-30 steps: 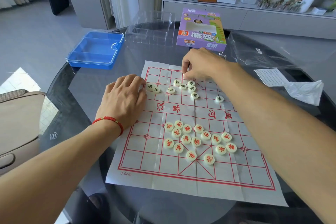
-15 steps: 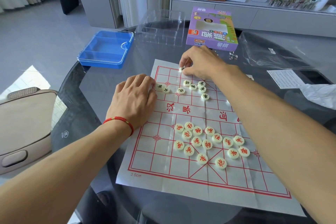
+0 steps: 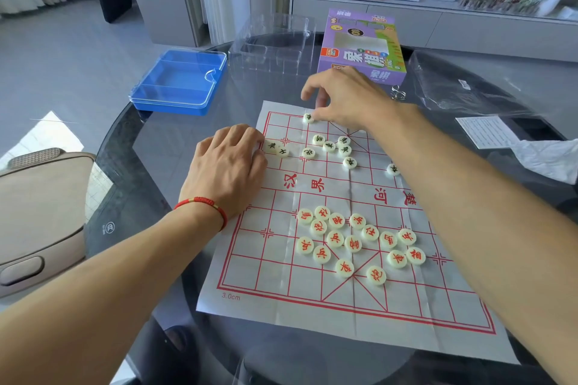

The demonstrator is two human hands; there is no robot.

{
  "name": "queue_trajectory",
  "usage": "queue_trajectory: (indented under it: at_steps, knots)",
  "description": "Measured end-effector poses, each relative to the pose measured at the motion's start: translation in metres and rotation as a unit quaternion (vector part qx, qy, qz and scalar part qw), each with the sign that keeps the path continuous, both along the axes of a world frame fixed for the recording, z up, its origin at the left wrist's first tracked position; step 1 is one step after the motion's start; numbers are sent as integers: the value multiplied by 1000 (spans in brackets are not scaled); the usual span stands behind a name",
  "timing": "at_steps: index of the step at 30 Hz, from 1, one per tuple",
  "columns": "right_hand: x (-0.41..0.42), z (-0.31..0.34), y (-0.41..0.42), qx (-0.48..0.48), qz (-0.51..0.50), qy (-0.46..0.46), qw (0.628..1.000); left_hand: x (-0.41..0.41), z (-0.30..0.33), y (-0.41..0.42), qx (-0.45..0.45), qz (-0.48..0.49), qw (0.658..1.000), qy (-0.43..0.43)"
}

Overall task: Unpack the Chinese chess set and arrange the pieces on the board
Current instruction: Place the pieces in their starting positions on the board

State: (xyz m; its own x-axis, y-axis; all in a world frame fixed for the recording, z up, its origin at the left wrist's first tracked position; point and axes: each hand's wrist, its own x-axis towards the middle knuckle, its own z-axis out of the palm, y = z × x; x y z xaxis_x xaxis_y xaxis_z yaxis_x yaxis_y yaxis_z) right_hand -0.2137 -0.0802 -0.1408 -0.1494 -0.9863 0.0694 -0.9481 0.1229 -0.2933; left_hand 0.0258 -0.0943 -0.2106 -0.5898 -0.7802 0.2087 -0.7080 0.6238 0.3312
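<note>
1. Small cream disc piece with black character [image 3: 308,118] sits on the far row of the white paper board with red grid [image 3: 275,262]; likely light, hard, slick, best pinched by its rim.
2. Right hand [image 3: 347,100] hovers just beside it, fingers loosely curled, apparently holding nothing.
3. Left hand [image 3: 226,170] presses flat, fingers together, on the board's left edge.
4. Red-lettered pieces [image 3: 353,242] clustered near side, unsorted.

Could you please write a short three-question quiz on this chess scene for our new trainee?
1. True or false: the red-lettered pieces already stand in their starting rows.
2. Which hand is at the piece on the far row: A left, B right?
3. Fill in: the left hand rests on the board's ____ edge.

Key: 1 false, they lie clustered; 2 B, the right hand; 3 left.
</note>
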Motion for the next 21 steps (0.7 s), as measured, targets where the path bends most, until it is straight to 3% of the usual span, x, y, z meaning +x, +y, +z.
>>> queue_trajectory:
  at_steps: [5,10,17,21]
  knots:
    - [8,12,15,98,18,26,995,0,0,0,0,-1,1000,0]
    - [13,5,10,122,15,35,992,0,0,0,0,-1,1000,-2]
    - [-21,22,5,10,-45,18,999,0,-2,-2,-1,0,1000,-3]
    - [-40,12,13,60,-64,38,995,0,-3,-2,1,-3,1000,-1]
